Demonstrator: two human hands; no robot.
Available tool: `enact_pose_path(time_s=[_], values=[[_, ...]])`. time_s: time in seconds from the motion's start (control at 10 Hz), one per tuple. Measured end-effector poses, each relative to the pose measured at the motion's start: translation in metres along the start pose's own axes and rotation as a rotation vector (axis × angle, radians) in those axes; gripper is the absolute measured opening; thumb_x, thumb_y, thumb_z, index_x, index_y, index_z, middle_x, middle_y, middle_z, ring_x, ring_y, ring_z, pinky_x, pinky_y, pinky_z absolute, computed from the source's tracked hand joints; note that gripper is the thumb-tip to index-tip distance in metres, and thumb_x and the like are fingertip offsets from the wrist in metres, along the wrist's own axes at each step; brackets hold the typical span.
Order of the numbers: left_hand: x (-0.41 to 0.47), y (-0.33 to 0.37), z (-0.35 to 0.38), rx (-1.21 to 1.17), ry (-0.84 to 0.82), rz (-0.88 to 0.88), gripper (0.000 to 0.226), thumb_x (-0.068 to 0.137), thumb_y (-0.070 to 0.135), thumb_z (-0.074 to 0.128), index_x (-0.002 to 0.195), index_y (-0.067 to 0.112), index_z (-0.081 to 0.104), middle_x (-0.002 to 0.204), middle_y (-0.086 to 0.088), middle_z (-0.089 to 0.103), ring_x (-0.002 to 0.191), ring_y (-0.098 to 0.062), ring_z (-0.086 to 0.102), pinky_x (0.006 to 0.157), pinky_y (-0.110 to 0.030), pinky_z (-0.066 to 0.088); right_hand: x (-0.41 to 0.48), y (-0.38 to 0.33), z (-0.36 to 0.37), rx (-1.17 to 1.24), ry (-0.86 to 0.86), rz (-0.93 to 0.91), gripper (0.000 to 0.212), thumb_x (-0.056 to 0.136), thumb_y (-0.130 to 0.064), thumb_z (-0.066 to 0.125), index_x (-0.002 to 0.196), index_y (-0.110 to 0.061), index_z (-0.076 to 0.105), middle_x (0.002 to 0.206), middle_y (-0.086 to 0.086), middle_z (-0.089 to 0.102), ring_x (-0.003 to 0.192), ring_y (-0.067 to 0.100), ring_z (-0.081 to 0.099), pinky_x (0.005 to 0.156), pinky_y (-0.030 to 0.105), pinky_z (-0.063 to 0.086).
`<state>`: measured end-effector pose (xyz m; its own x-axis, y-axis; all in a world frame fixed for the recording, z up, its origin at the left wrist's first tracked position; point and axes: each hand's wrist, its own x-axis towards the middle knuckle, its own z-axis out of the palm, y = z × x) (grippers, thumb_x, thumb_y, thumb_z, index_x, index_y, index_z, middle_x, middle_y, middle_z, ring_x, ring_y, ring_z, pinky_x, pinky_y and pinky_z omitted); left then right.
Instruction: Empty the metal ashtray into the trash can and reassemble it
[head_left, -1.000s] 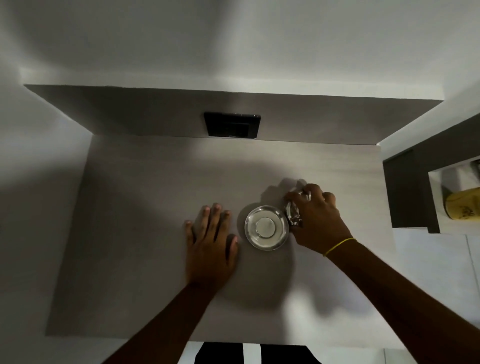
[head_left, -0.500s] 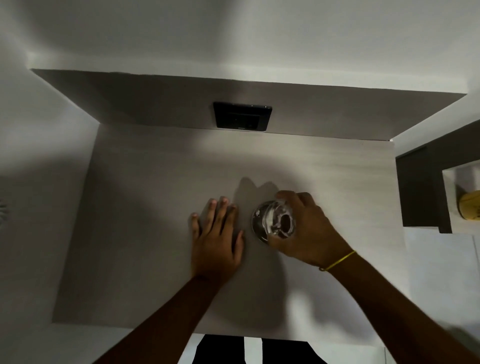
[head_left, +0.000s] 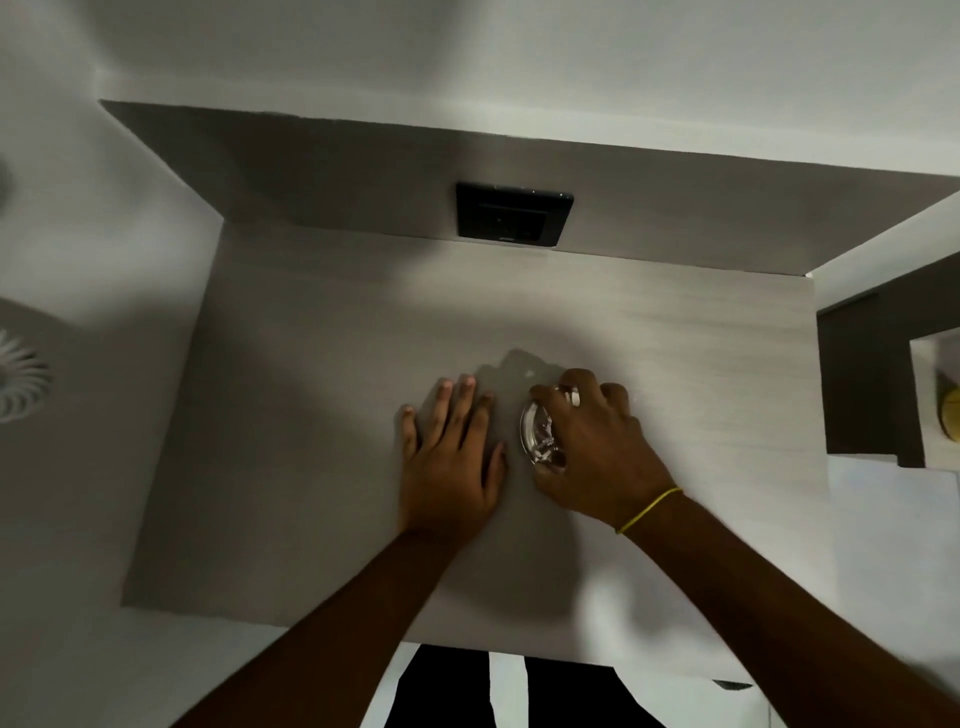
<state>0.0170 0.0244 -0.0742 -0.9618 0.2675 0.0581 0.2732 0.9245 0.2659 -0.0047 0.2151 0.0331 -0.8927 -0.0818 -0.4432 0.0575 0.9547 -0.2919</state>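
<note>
The metal ashtray (head_left: 540, 434) was on the pale bench (head_left: 322, 395), a little right of the middle, and the right hand (head_left: 597, 447) covered most of it, with the fingers curled down around its rim in a grip. Only a shiny curved part of the ashtray showed at the left edge of this hand, so I could not tell whether the lid was fully seated on the bowl. The left hand (head_left: 452, 457) lay flat and open on the bench just beside the ashtray, holding nothing. I judge that the ashtray was light, stiff and quite slippery, because its surface was polished and it reflected the light. It probably would not break, but the two parts could slide or separate if it were tilted. The best place to hold it seemed to be the outer rim, from above. No trash can was visible here.
</note>
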Motion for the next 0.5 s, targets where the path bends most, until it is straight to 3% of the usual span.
enact_pose_path(time_s=[0.2,0.4,0.5], values=[[0.002,0.0,-0.002,-0.01,-0.051,0.0,0.062,0.109,0.043,0.047,0.165,0.018,0.041,0.178,-0.008,0.031,0.168,-0.03,0.019,0.13,-0.068,0.02,0.004,0.003,0.005,-0.011,-0.01,0.004,0.089,0.083,-0.036,0.085,0.161,-0.034,0.043,0.162,0.005,0.033,0.139,0.039,0.04,0.105,0.055,0.057],[0.01,0.012,-0.027,0.036,-0.248,-0.051,0.064,0.108,0.041,0.048,0.167,0.019,0.038,0.181,-0.006,0.023,0.168,-0.03,0.015,0.131,-0.067,0.019,0.002,-0.004,-0.001,-0.14,-0.008,-0.017,0.099,0.083,-0.038,0.085,0.165,-0.04,0.031,0.167,0.008,0.027,0.142,0.041,0.039,0.105,0.056,0.058],[0.009,0.022,-0.049,0.078,-0.353,-0.048,0.073,0.109,0.046,0.035,0.173,0.023,0.01,0.184,-0.003,-0.002,0.169,-0.024,-0.011,0.134,-0.062,0.005,-0.01,-0.007,-0.002,-0.123,-0.035,-0.045,0.104,0.087,-0.043,0.08,0.169,-0.045,0.016,0.175,0.004,0.015,0.153,0.043,0.029,0.112,0.062,0.051]])
